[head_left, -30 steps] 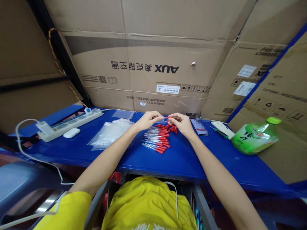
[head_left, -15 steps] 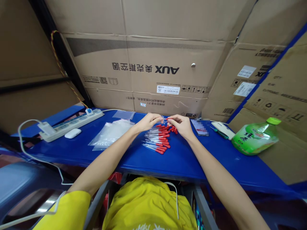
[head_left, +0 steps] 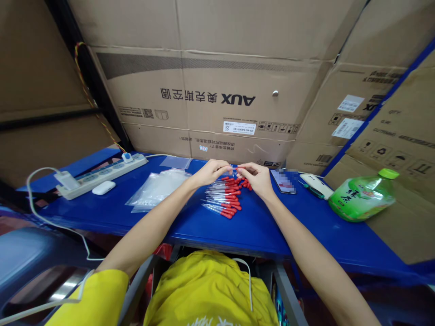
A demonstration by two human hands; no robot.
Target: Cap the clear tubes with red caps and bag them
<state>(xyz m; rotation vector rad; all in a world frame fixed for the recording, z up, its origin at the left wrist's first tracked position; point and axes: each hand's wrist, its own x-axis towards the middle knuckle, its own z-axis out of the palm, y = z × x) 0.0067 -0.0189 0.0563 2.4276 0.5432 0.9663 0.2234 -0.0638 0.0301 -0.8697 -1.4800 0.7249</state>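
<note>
My left hand pinches what looks like a clear glass dropper tube at the back of the blue table. Opposite it, my right hand has its fingertips closed on a small red rubber bulb. The fingertips nearly meet, so whether tube and bulb touch is too small to tell. Just below lies a fanned row of several droppers, clear tubes pointing left and red bulbs right. Loose red bulbs sit beneath my right hand.
Clear plastic bags are stacked left of the droppers. Farther left are a white power strip and a white case. A phone, a green-handled tool and a green bottle lie rightward. Cardboard walls the back.
Both hands stay in nearly the same place, fingertips still together over the droppers. The view has shifted very slightly; nothing on the table has visibly moved.
</note>
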